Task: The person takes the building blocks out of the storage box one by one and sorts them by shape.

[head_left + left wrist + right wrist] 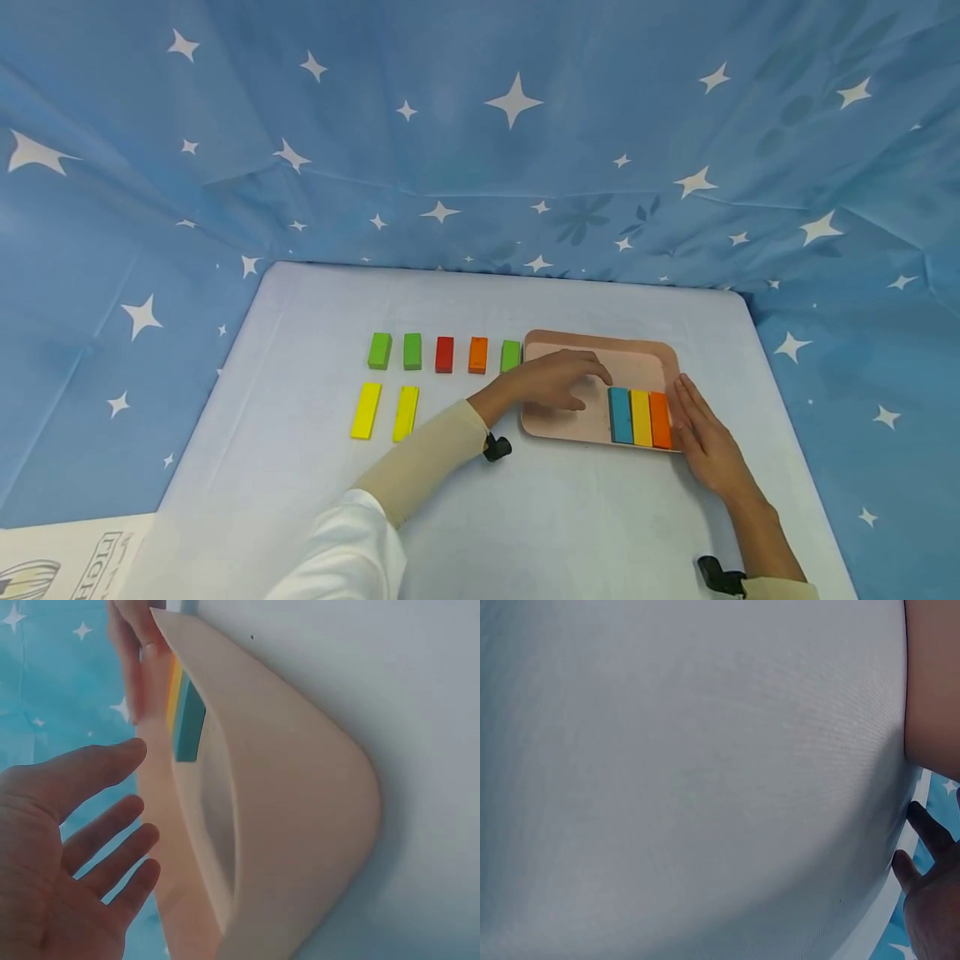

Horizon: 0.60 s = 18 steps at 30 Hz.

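A shallow pinkish-beige tray (562,425) lies on the table. Side by side in its front right corner are a blue block (620,415), a yellow block (641,418) and an orange block (660,421). My left hand (558,379) hovers over the tray, fingers loosely bent, its fingertips just left of the blue block. In the left wrist view its thumb and fingers are spread apart with nothing between them. Along the tray's right edge my right hand (708,442) rests with straight fingers. The right wrist view catches only part of that hand (932,904).
Left of the tray stands a row: two green blocks (379,351), a red block (444,355), an orange block (477,355) and a green block (510,356). Two long yellow blocks (366,411) lie nearer. A starry blue curtain (480,167) surrounds the white table (555,533).
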Each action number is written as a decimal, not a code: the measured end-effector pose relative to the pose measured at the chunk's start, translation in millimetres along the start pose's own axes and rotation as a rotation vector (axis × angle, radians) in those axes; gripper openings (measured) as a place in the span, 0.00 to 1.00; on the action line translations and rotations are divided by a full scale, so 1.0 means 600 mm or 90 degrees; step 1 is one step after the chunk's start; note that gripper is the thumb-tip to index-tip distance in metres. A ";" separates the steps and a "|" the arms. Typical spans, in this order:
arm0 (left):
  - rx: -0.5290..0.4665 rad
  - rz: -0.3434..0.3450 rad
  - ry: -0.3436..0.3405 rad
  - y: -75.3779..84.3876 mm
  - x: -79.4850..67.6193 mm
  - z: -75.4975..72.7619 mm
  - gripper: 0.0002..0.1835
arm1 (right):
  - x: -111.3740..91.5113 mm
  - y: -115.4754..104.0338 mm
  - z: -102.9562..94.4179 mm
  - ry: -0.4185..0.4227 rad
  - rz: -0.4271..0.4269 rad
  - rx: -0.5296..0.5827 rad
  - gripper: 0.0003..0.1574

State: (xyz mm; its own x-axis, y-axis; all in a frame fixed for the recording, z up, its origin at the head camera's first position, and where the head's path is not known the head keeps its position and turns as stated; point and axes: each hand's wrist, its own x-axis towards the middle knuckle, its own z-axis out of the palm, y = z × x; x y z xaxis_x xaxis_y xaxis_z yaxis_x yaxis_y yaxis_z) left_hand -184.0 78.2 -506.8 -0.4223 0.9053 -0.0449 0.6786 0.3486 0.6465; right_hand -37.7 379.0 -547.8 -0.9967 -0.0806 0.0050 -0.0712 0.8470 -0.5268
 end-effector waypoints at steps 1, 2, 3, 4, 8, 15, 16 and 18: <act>0.002 0.000 -0.003 0.000 0.006 0.002 0.26 | 0.000 0.000 0.000 0.001 0.000 0.000 0.39; 0.005 0.001 -0.005 0.001 0.011 0.005 0.26 | 0.000 0.000 0.000 0.001 0.000 0.001 0.39; 0.009 0.001 -0.009 0.002 0.017 0.007 0.26 | 0.000 0.001 0.001 0.002 -0.001 0.001 0.39; 0.013 0.001 -0.015 0.004 0.023 0.009 0.26 | 0.000 0.001 0.000 0.003 -0.001 0.001 0.39; 0.048 -0.003 -0.048 0.015 0.043 0.018 0.25 | 0.000 0.000 0.000 0.005 -0.002 0.001 0.39; 0.103 -0.042 -0.105 0.038 0.069 0.040 0.24 | 0.001 -0.001 -0.001 0.004 0.002 0.004 0.40; 0.113 -0.045 -0.111 0.040 0.072 0.043 0.24 | 0.001 0.000 -0.001 0.003 0.002 0.004 0.40; 0.134 -0.046 -0.116 0.043 0.075 0.048 0.24 | 0.002 -0.001 -0.001 0.003 0.003 0.003 0.40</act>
State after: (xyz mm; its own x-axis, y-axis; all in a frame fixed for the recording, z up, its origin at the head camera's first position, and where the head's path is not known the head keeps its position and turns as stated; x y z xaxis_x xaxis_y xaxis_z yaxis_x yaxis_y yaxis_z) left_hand -167.9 135.1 -513.9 -0.3725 0.8982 -0.2333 0.7684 0.4395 0.4652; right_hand -38.7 379.0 -547.1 -0.9972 -0.0741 0.0068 -0.0664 0.8449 -0.5307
